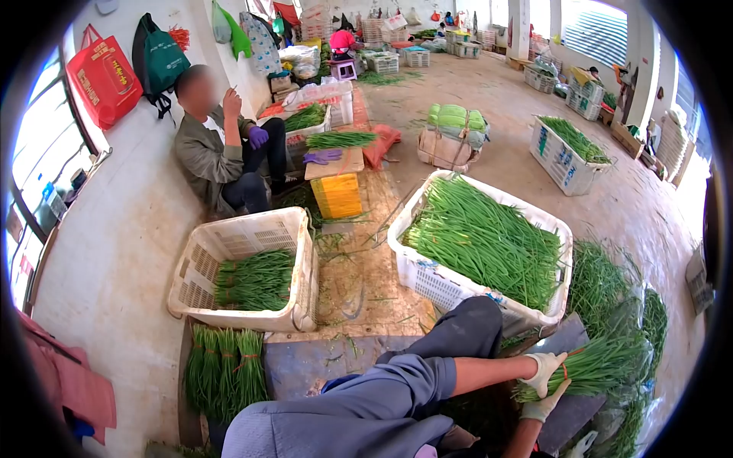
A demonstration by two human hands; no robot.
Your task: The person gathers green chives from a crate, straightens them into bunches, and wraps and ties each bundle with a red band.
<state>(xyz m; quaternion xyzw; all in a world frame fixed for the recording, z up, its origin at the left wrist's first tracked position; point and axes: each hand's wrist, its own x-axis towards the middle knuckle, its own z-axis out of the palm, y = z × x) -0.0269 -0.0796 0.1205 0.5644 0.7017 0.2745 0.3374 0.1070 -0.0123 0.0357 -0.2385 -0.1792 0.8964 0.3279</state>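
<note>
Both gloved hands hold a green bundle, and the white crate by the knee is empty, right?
Not empty: the head view shows that white crate heaped with green stalks. The left hand and right hand do hold the bundle.

Banded bunch of green stalks (611,362), in your gloved hands (544,374).
Long, thin, bright green; red band (565,371) round it beside your fingers; you've got it sideways, tips fanned right.
</note>
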